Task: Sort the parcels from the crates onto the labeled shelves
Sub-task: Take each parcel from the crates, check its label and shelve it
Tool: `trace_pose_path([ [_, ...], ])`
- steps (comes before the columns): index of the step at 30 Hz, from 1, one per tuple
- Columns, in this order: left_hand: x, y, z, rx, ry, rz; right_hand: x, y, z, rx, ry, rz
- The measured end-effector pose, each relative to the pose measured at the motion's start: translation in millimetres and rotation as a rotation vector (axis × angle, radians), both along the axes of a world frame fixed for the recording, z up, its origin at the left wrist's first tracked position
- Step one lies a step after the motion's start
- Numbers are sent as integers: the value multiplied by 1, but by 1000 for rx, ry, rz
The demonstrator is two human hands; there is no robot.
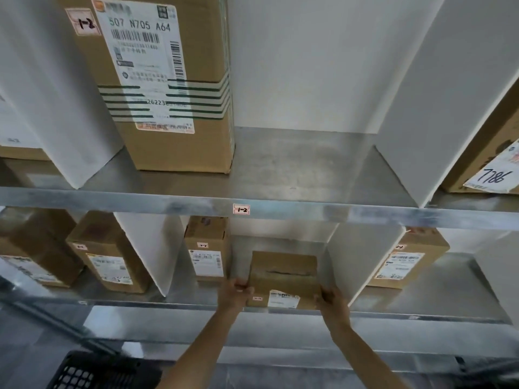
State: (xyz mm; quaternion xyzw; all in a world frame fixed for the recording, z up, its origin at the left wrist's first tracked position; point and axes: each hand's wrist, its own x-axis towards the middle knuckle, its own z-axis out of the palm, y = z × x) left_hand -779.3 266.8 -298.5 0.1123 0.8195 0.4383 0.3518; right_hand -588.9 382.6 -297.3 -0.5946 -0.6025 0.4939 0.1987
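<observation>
A small brown cardboard parcel [283, 276] with a white shipping label and a small red tag on its front lies on the lower metal shelf [196, 301], in the middle bay between white dividers. My left hand [235, 293] grips its left front corner and my right hand [330, 300] grips its right front corner. A taller parcel [206, 248] with a tag stands just left of it in the same bay.
The upper shelf edge carries a red tag reading 1-2 [241, 210]; above it stands a large box [168, 80] marked 1-2. More boxes fill the neighbouring bays [109, 262] [404, 256] [488, 164]. A black crate [92, 372] sits at the bottom left.
</observation>
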Motion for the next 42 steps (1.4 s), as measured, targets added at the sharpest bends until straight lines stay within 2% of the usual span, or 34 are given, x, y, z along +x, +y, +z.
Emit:
trace_pose_path([
  [9,8,2,-10,-8,152,22,-3,-1,-3,2,32,-40],
  [15,7,17,-12,26,122,64,-18,11,-1,-25,26,-71],
  [20,1,39,-14,70,121,122,-42,24,3,52,-34,-157],
  [28,3,44,-7,77,165,78,-53,29,5,54,-61,-178],
  [31,9,36,-2,83,236,-6,-47,20,3,47,-17,-185],
  [35,24,12,-3,151,190,46,-31,-5,3,17,103,-224],
  [38,41,-17,-1,213,134,47,-14,-29,-3,5,85,-152],
  [42,61,-62,-2,204,173,68,-1,-67,-7,-56,19,-51],
])
